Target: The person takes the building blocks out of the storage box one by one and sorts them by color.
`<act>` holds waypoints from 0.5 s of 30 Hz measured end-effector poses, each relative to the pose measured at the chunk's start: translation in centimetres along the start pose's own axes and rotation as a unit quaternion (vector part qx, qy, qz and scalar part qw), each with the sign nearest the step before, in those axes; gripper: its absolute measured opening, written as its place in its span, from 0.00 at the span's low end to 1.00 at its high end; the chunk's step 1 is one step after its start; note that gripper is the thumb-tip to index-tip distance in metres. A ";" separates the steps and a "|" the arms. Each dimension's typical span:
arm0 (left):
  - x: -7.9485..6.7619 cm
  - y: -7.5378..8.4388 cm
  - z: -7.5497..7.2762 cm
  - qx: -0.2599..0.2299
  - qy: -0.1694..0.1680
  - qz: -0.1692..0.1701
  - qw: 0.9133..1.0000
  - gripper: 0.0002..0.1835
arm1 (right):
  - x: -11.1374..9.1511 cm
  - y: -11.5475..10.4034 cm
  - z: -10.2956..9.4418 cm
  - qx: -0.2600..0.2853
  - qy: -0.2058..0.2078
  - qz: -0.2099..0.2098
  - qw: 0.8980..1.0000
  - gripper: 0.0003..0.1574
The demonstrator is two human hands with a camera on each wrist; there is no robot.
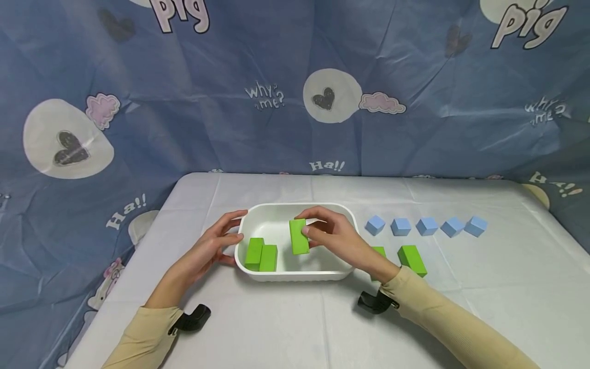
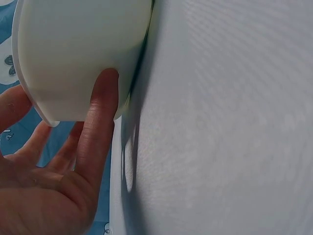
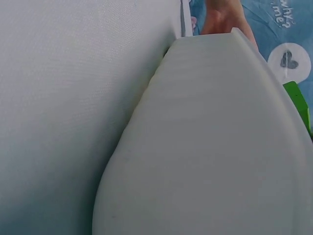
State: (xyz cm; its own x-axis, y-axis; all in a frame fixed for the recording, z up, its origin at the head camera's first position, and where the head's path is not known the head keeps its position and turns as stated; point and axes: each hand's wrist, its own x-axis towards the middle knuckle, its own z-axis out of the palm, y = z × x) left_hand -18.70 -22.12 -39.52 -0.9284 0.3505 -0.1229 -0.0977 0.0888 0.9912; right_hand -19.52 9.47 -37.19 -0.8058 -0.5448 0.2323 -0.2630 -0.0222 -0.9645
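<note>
My right hand [image 1: 338,236] pinches a green rectangular block [image 1: 298,241] over the inside of a white tub [image 1: 295,276]. Part of that block shows past the tub's rim in the right wrist view, where the tub wall [image 3: 195,132] fills most of the picture. Two more green blocks lie inside the tub at its left end, a left one [image 1: 254,253] and a right one [image 1: 269,259], side by side. My left hand [image 1: 209,246] rests against the tub's left end, fingers spread. One extended finger [image 2: 100,117] touches the outer wall in the left wrist view.
Right of the tub, several blue cubes [image 1: 426,226] stand in a row on the white-covered table [image 1: 286,323]. Nearer are a green block [image 1: 413,261] and another green block [image 1: 379,251], partly hidden by my right forearm. A printed blue cloth [image 1: 276,138] hangs behind the table.
</note>
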 end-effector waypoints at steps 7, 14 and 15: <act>0.0 0.2 0.0 0.006 0.005 -0.002 1.000 0.31 | -0.4 -0.6 -0.4 -0.028 0.020 -0.005 0.999 0.17; 0.0 0.0 0.0 0.002 0.001 -0.003 1.000 0.31 | -1.2 -1.3 -1.4 -0.047 0.029 0.014 0.998 0.20; 0.0 0.0 0.1 0.001 0.001 -0.004 1.000 0.31 | -1.4 -1.4 -1.6 -0.052 0.031 0.015 0.998 0.19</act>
State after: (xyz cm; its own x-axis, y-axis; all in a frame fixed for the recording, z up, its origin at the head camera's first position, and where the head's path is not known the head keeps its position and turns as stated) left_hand -18.67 -22.08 -39.56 -0.9281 0.3489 -0.1301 -0.1036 0.0935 0.9902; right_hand -18.88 11.54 -35.94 -0.8450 -0.4903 0.2135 -0.2884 0.0817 -0.9540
